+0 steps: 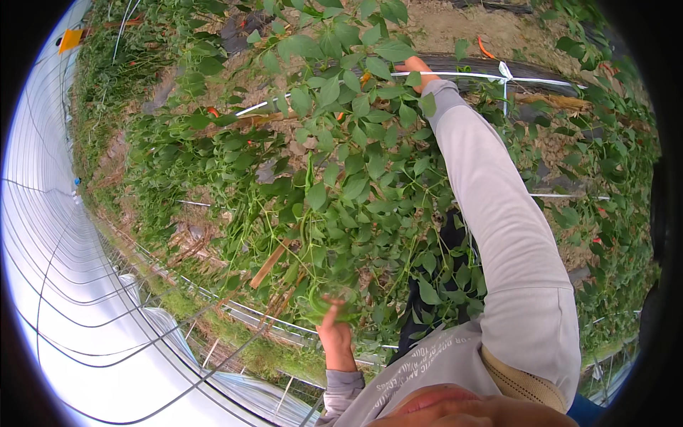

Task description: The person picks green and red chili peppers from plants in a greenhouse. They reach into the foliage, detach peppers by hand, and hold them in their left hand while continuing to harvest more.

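Leafy pepper plants [368, 187] fill the middle before me. At the lower middle, my left hand [335, 333] is closed around several long green peppers [319, 301], blurred, with fingertips showing over them. My right arm stretches forward in a grey sleeve; my right hand [419, 72] is among leaves, beside a white string [459, 74]. Leaves cover part of its fingers, so what it grips cannot be seen. An orange pepper [365, 78] hangs just left of it. A long green pepper [309, 171] hangs from the plant between the hands.
A wooden stake [270, 262] leans among the stems. White strings run across the rows, one knotted [504, 72] right of my right hand. Black plastic sheeting [539, 80] and a red pepper [485, 48] lie beyond. A plastic-covered greenhouse frame [69, 277] curves along the left.
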A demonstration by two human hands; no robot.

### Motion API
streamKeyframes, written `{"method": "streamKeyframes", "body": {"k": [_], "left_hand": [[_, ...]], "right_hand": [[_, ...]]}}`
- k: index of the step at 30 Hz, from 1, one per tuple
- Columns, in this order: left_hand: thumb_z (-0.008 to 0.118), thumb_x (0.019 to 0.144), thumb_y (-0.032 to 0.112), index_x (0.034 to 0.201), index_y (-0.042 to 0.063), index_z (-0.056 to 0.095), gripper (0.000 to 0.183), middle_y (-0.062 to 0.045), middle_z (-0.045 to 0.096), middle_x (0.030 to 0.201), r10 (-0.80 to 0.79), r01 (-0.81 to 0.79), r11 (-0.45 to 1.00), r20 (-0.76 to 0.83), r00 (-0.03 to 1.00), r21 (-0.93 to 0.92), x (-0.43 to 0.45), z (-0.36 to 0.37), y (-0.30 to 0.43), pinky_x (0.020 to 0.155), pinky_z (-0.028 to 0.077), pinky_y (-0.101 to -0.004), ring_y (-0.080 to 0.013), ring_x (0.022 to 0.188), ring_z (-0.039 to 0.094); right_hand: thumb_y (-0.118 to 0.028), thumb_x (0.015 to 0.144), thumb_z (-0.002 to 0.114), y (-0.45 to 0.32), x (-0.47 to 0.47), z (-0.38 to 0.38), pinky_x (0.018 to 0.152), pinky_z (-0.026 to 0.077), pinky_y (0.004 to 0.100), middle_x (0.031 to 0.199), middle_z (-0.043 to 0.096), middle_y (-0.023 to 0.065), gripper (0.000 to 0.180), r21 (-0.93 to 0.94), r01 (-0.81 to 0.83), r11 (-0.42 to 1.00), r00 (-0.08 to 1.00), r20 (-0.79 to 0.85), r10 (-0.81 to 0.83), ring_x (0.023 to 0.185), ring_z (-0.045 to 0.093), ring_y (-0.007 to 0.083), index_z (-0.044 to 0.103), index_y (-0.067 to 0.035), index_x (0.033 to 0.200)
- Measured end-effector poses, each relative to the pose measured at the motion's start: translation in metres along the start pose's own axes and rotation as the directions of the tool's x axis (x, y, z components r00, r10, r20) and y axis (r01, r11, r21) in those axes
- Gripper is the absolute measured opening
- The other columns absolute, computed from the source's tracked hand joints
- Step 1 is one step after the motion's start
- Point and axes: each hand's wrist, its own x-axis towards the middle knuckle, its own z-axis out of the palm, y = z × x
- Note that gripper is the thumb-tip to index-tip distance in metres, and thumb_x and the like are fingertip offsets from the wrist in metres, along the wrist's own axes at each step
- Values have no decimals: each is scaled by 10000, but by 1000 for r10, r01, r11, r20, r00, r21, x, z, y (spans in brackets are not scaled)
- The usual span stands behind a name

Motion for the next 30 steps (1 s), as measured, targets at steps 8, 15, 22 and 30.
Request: {"method": "streamKeyframes", "body": {"k": [8,15,22,30], "left_hand": [[579,850,24,1165,67,518,324,-56,563,1026,14,-14,1000,40,999,-5,15,5,10,964,427,-381,-201,989,544],[595,831,15,1185,64,523,364,-64,593,1022,41,-44,997,44,998,66,13,22,20,946,441,-388,-214,982,569],[619,792,11,1192,64,533,413,-72,609,1005,65,-69,995,65,996,77,6,42,42,924,459,-421,-220,968,588],[553,841,-11,1169,55,533,335,-74,592,992,151,-158,987,191,970,20,-8,66,63,929,448,-361,-209,974,565]], "right_hand": [[-274,998,478,-32,-40,0,788,548,379,1124,605,228,534,100,71,992,993,84,-79,877,643,271,345,57,1395],[-199,952,564,-30,-53,-28,859,543,391,1059,631,179,363,569,209,795,958,44,-284,935,633,286,498,47,1210],[-82,823,719,-10,-104,-56,849,510,342,1056,660,110,376,561,361,745,918,-75,-388,919,631,232,563,-21,1160],[-235,926,598,10,-242,-81,1147,101,420,1212,648,37,282,556,-72,828,995,94,23,1279,469,209,628,-95,1169]]}}
